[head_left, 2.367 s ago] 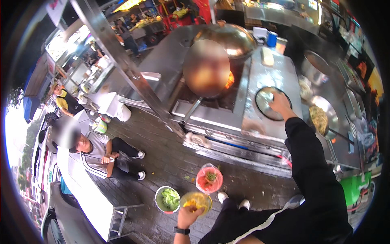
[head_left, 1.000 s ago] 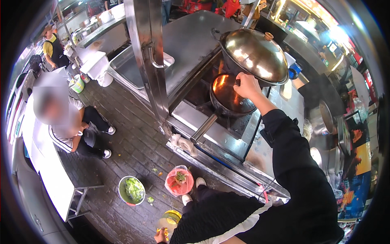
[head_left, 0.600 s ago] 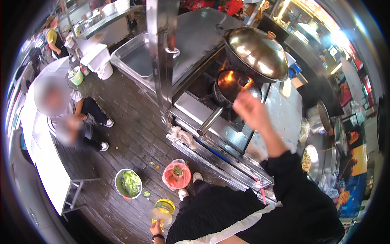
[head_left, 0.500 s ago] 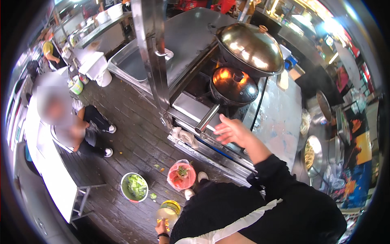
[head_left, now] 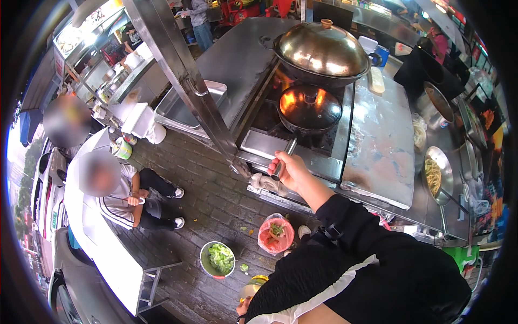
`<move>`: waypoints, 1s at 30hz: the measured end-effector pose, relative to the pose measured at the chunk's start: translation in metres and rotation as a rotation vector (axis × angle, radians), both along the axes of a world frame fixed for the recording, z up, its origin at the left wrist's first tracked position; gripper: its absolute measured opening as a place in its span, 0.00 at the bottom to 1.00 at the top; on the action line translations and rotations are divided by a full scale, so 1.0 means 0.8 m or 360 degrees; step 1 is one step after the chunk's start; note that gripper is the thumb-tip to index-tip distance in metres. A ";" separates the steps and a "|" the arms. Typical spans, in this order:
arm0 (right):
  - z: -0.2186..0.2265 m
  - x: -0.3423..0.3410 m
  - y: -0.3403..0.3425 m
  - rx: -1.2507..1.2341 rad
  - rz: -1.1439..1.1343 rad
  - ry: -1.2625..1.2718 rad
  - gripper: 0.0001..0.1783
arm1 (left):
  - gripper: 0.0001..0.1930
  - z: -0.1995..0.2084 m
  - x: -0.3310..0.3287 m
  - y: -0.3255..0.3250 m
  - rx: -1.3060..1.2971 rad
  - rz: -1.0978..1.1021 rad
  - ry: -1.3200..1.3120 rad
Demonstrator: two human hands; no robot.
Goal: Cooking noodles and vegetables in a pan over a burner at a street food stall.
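Observation:
My right hand (head_left: 290, 168) is closed around the metal handle of a dark pan (head_left: 287, 123) on the stove. A glass lid (head_left: 313, 110) with a knob covers the pan, and orange flame glow shows on it. Just behind stands a larger wok (head_left: 345, 81) under a shiny domed metal lid (head_left: 318, 48). Low in the view, my left hand (head_left: 244, 306) grips a clear jug (head_left: 249, 290) of yellowish liquid with a yellow top, mostly hidden by my black clothing. A folded cloth (head_left: 270, 184) hangs on the stove's front edge, close below my right hand.
On the wet floor stand a bucket of chopped greens (head_left: 220, 258) and a bin with a red bag (head_left: 276, 233). A person (head_left: 121, 200) sits at the left beside a white board (head_left: 102, 243). A metal post (head_left: 183, 75) rises left of the stove; noodles fill a pan (head_left: 433, 175) at right.
My right hand was open beside the pan handle and has closed around it. The view has shifted, and my left hand with the jug is now more hidden by my clothing.

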State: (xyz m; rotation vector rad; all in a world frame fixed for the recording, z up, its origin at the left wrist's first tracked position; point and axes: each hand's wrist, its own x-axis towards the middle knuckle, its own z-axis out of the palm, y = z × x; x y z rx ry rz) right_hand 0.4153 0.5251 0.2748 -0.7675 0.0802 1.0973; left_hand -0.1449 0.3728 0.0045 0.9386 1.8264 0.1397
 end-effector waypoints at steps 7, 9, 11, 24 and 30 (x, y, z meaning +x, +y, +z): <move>-0.003 0.001 -0.024 -0.0097 0.0183 -0.0119 0.17 | 0.25 -0.006 -0.010 0.001 -0.0046 -0.0009 0.0144; 0.017 0.006 -0.044 -0.0173 0.0233 -0.0145 0.21 | 0.25 -0.003 0.001 0.001 -0.0034 0.0020 0.0062; 0.040 0.021 -0.074 -0.0454 0.0469 -0.0240 0.26 | 0.25 -0.006 0.006 -0.003 -0.0023 0.0059 -0.0016; 0.130 0.238 0.028 -0.1460 0.0508 -0.3463 0.24 | 0.18 0.085 0.055 -0.018 0.0101 0.0275 0.0037; 0.125 0.252 0.050 -0.1530 0.0653 -0.3543 0.24 | 0.16 0.047 0.028 -0.052 0.0182 0.0383 -0.0255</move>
